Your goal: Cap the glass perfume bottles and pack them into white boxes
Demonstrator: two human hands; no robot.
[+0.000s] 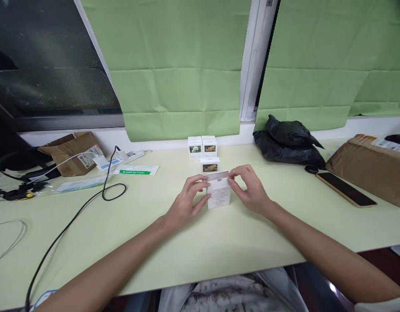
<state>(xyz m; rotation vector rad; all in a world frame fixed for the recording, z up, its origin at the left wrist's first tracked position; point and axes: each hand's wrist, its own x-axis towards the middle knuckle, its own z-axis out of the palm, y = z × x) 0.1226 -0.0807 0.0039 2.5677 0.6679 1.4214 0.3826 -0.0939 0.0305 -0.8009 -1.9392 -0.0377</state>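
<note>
Upright on the table in front of me stands a small white printed box (219, 197), its top flap raised. My left hand (188, 197) grips its left side between thumb and fingers. At the flap's right corner, my right hand (250, 188) pinches the edge with thumb and forefinger. Just behind is another white box (210, 160) with a yellow flower picture. Farther back, two more white boxes stand side by side, one with a white flower picture (195, 149) and one with an orange flower picture (209, 148).
On the left lie an open cardboard box (78, 156), a black cable (86, 201) and a white-green packet (138, 170). To the right are black plastic bags (289, 143), a phone (346, 189) and a brown parcel (372, 167). Green curtains (180, 86) hang behind the table (219, 247).
</note>
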